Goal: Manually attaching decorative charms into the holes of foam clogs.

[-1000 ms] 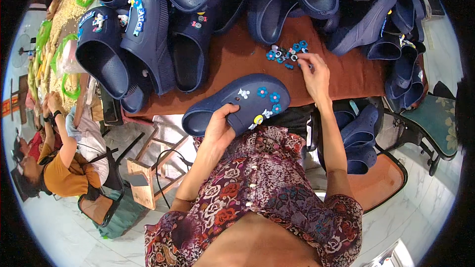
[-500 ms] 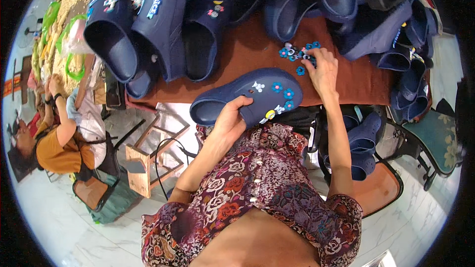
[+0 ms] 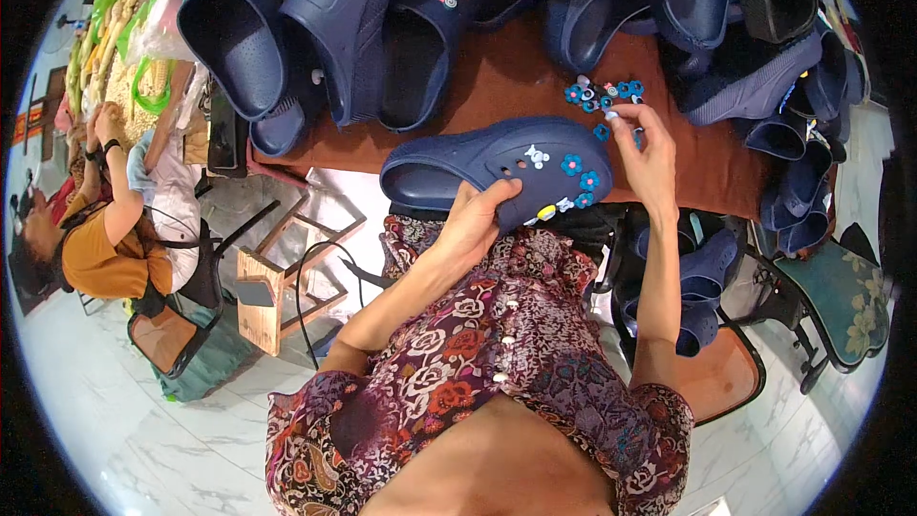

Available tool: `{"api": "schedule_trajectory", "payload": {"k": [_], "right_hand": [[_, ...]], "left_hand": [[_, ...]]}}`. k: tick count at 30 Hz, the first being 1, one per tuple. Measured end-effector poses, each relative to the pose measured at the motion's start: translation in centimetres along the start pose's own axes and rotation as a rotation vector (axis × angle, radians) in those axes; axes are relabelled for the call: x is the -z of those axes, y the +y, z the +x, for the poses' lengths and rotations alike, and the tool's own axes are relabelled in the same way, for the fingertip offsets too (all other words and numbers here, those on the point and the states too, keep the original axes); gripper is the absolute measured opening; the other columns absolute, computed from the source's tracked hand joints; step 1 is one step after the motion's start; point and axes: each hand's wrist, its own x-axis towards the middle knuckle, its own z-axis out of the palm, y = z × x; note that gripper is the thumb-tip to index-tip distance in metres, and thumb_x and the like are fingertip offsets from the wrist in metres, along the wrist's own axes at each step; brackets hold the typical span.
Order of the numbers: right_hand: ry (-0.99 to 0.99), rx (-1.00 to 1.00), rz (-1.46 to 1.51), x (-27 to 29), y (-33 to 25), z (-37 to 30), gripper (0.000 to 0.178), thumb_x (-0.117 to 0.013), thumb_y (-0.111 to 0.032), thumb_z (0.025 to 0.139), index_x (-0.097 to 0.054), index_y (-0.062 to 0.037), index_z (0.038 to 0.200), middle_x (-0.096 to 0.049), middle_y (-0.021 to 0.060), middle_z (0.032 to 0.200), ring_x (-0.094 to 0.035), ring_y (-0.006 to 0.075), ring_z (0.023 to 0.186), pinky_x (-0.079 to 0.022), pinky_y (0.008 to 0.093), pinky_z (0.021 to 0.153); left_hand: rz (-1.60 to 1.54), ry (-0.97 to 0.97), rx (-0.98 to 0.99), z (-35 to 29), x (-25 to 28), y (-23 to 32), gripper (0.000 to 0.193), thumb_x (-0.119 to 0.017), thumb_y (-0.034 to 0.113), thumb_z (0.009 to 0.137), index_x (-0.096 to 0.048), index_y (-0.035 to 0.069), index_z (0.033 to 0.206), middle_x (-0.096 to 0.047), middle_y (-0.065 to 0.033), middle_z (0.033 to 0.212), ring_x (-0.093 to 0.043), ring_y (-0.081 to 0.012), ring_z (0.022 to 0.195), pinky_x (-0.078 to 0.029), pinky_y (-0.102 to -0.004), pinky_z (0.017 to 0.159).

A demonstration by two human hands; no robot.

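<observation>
My left hand (image 3: 476, 220) grips a navy blue clog (image 3: 457, 147) by its side, thumb on top, at the near edge of the brown-covered table. Blue flower charms, a small white figure charm and a yellow one sit on the clog's upper, and bare holes show near my thumb. To the right of the toe, my right hand (image 3: 651, 161) pinches a small whitish shoe charm (image 3: 612, 116) between thumb and fingertips. Just beyond those fingers lies a small pile of loose flower charms (image 3: 576, 94), blue with some white and dark pieces; my fingers hide part of it.
Many navy clogs (image 3: 239, 48) are heaped along the table's far side, some with charms. More clogs (image 3: 705, 268) hang or stand low at the right by a chair (image 3: 826, 287). A wooden stool (image 3: 270, 301) is at left, and another person (image 3: 115, 239) works farther left.
My right hand has drawn back from the charm pile toward me, now with a small whitish charm at its fingertips. My left hand still holds the clog; the whole view has shifted slightly.
</observation>
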Motion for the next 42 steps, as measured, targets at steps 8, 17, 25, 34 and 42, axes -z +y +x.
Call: {"api": "schedule_trajectory", "payload": {"k": [8,17,25,34,42], "right_hand": [[-0.206,0.057,0.173,-1.8,-5.2,-3.1,0.013,-0.064,-0.009,0.086,-0.066,-0.0023,0.097,-0.064,0.0083,0.084,-0.061,0.0177,0.075,-0.047,0.0293,0.068],[-0.251,0.125,-0.015,-3.8,-6.8,-3.4,0.012,-0.068,-0.012,0.082,-0.067,-0.0055,0.092,-0.063,0.0057,0.078,-0.06,0.0214,0.067,-0.046,0.0325,0.065],[-0.226,0.04,-0.047,-3.6,-7.3,-3.4,0.009,-0.069,-0.016,0.082,-0.069,-0.0089,0.087,-0.059,0.0033,0.077,-0.059,0.0174,0.063,-0.045,0.0317,0.055],[-0.027,0.324,-0.146,-5.3,-6.0,-4.7,0.009,-0.07,-0.016,0.079,-0.067,-0.0106,0.085,-0.06,0.002,0.081,-0.061,0.0225,0.074,-0.044,0.0354,0.064],[0.035,0.412,-0.215,-6.1,-5.5,-5.6,0.015,-0.068,-0.011,0.08,-0.063,-0.0087,0.095,-0.055,0.003,0.082,-0.057,0.0204,0.074,-0.04,0.0344,0.065]], "left_hand": [[-0.015,-0.043,-0.013,0.2,0.3,0.1,0.029,-0.059,0.001,0.084,-0.058,-0.001,0.114,-0.063,-0.0079,0.112,-0.061,-0.0181,0.103,-0.049,-0.0329,0.094],[0.032,-0.034,-0.068,-0.2,0.2,-0.5,0.025,-0.06,0.002,0.085,-0.06,0.0,0.111,-0.065,-0.0063,0.107,-0.063,-0.0155,0.098,-0.051,-0.0313,0.089],[0.037,-0.056,-0.111,-0.5,-0.4,-0.8,0.022,-0.059,0.004,0.088,-0.061,-0.001,0.109,-0.065,-0.006,0.105,-0.062,-0.0127,0.094,-0.05,-0.0286,0.085],[0.037,0.041,-0.04,-0.5,-0.6,-0.2,0.025,-0.063,0.014,0.091,-0.06,-0.002,0.11,-0.065,-0.008,0.106,-0.063,-0.0136,0.093,-0.052,-0.0285,0.082],[0.008,0.06,0.024,0.1,-0.3,0.0,0.026,-0.066,0.015,0.089,-0.061,0.0,0.11,-0.065,-0.0064,0.106,-0.063,-0.0145,0.096,-0.053,-0.0301,0.083]]}}
